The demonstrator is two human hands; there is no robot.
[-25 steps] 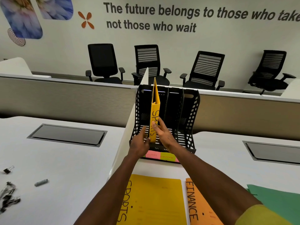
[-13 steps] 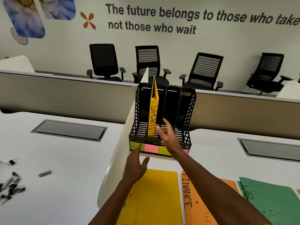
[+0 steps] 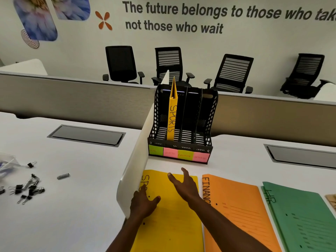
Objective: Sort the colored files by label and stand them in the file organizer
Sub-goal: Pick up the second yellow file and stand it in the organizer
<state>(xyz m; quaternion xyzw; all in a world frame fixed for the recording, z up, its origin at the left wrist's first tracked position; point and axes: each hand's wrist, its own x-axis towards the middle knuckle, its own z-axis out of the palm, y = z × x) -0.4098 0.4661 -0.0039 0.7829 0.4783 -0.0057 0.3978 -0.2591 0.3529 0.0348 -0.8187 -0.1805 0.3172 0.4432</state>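
White desk under files, organizer

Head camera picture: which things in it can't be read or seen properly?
- Sticky labels on the file organizer: writing too small and faint to read.
- Yellow file on the table: its label is partly covered by the left hand.
- Orange file: end of its label hidden by the right hand's forearm.
- Tan item at far right: cut off by the frame edge.
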